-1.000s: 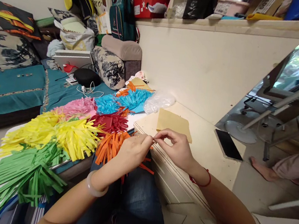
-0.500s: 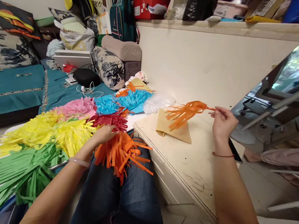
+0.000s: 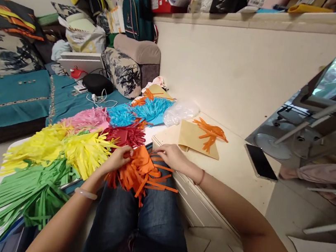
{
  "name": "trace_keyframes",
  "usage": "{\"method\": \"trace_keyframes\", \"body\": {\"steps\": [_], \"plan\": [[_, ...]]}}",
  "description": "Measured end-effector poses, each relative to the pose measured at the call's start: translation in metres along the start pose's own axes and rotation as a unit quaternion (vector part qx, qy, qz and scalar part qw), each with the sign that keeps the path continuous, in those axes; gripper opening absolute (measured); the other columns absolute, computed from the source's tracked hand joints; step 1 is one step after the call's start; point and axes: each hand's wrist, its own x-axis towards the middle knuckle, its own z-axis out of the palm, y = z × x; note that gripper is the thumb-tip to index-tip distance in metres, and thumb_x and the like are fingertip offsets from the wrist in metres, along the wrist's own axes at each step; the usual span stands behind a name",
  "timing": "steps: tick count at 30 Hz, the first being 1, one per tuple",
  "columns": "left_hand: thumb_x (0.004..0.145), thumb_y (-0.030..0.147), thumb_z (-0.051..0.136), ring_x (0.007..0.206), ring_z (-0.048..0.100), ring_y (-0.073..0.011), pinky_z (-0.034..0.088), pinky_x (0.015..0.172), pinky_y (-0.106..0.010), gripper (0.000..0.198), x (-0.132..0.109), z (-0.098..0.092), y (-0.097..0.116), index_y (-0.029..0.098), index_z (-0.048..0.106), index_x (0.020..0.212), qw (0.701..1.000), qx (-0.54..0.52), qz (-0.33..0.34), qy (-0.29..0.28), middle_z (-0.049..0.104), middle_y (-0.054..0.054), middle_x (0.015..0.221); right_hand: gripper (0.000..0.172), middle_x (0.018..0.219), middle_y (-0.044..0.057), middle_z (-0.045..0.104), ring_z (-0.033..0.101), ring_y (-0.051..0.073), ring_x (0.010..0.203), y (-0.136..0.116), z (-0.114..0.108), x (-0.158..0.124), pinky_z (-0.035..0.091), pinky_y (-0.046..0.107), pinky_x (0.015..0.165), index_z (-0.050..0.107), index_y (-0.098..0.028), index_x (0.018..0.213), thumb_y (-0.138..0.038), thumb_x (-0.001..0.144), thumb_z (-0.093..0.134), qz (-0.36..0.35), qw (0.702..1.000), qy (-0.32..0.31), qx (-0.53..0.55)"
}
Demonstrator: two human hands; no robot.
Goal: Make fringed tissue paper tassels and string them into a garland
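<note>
A bunch of orange fringed paper [image 3: 138, 172] lies over my lap, its cut strips hanging forward and to the right. My left hand [image 3: 118, 158] has its fingers closed on the upper left edge of this paper. My right hand [image 3: 171, 156] is at the paper's upper right, fingers stretched toward it and apart, with nothing visible in them. A finished-looking orange paper tassel [image 3: 212, 133] rests on a tan paper sheet [image 3: 186, 139] atop the cream cabinet [image 3: 226, 174].
Piles of yellow [image 3: 84, 152], green [image 3: 26, 198], pink [image 3: 89, 119], dark red [image 3: 126, 134] and blue fringed paper [image 3: 151, 109] cover the table at left. A clear plastic bag [image 3: 180, 113] and a phone [image 3: 261, 162] lie on the cabinet. Another person's leg [image 3: 320, 174] shows at right.
My right hand has let go of the orange tassel, which now lies on the tan paper, and has come left to the orange fringed paper. My left hand stays on that paper.
</note>
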Motion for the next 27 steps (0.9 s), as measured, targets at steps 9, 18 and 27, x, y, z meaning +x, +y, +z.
{"method": "trace_keyframes", "body": {"steps": [9, 18, 27], "plan": [[0.076, 0.024, 0.051, 0.089, 0.056, -0.0187, 0.045, 0.084, -0.030, 0.008, -0.046, -0.008, 0.017, 0.019, 0.049, 0.082, 0.991, -0.100, 0.029, 0.081, 0.057, -0.005, 0.090, 0.015, 0.073, 0.003, 0.071, 0.060, 0.014, 0.065, -0.003, 0.057, 0.042, 0.042, 0.022, 0.062, 0.070, -0.011, 0.084, -0.022, 0.083, 0.060, 0.001, 0.995, -0.086, 0.046], [0.082, 0.041, 0.062, 0.061, 0.052, -0.0123, 0.043, 0.057, -0.022, 0.026, -0.043, -0.038, 0.075, 0.016, 0.058, 0.075, 0.961, -0.274, -0.003, -0.045, 0.055, 0.001, 0.065, 0.021, 0.096, 0.006, 0.072, 0.064, 0.016, 0.085, -0.041, 0.013, 0.005, 0.046, 0.028, 0.080, 0.068, -0.017, 0.100, -0.012, 0.089, 0.050, -0.108, 0.990, -0.063, 0.068], [0.076, 0.039, 0.070, 0.052, 0.042, -0.0058, 0.036, 0.051, -0.016, 0.030, -0.047, -0.007, 0.125, 0.017, 0.052, 0.071, 0.854, -0.498, -0.042, 0.147, 0.048, 0.006, 0.058, 0.013, 0.097, 0.007, 0.069, 0.063, 0.017, 0.092, -0.078, -0.007, -0.037, 0.050, 0.032, 0.085, 0.065, -0.017, 0.097, -0.025, 0.088, 0.060, -0.165, 0.978, 0.113, 0.051]]}}
